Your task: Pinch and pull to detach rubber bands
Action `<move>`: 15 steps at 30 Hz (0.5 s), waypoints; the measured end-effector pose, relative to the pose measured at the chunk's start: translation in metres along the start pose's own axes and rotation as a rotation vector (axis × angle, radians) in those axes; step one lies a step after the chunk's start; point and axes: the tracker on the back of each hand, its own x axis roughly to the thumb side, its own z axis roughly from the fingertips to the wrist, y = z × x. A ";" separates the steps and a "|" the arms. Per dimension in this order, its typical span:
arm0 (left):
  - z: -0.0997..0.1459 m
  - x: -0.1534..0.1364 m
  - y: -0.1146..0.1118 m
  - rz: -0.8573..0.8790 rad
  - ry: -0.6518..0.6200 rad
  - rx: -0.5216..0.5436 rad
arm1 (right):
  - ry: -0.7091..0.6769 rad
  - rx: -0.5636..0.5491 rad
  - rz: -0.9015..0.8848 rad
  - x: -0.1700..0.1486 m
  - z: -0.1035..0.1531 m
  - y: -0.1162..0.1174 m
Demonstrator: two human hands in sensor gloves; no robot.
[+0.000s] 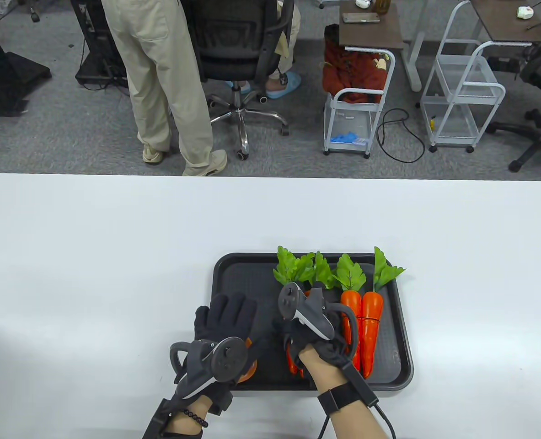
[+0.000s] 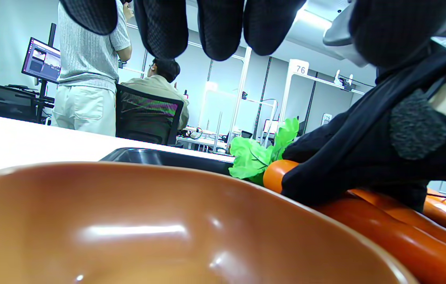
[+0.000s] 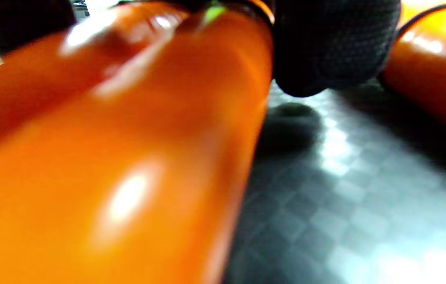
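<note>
A black tray (image 1: 391,366) holds plastic carrots with green leaves. The right pair of carrots (image 1: 371,329) has a thin rubber band (image 1: 371,320) around its middle. My right hand (image 1: 304,336) grips the left carrot bundle (image 1: 292,363) from above, and most of that bundle is hidden. In the left wrist view it lies over the carrots (image 2: 385,225). In the right wrist view a fingertip (image 3: 325,51) sits beside a carrot (image 3: 136,157). My left hand (image 1: 224,315) is spread open above an orange bowl (image 1: 250,368), holding nothing. The left hand's fingers (image 2: 219,27) hang free.
The orange bowl (image 2: 128,225) stands in the tray's near left corner. The tray sits near the front middle of a white table (image 1: 92,256). Beyond the table's far edge a person (image 1: 160,82) stands by an office chair (image 1: 233,50), with white carts further right.
</note>
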 end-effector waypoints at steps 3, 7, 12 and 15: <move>0.000 0.000 0.000 0.000 0.001 -0.001 | 0.017 0.019 -0.005 0.001 0.000 0.002; 0.000 0.000 0.000 -0.002 0.002 -0.002 | 0.042 0.053 -0.021 0.002 0.001 0.004; 0.000 0.000 0.000 -0.001 0.003 -0.003 | 0.037 0.068 -0.042 0.001 0.001 0.004; 0.000 0.000 0.000 0.000 0.002 -0.004 | 0.022 0.056 -0.100 -0.004 0.002 0.002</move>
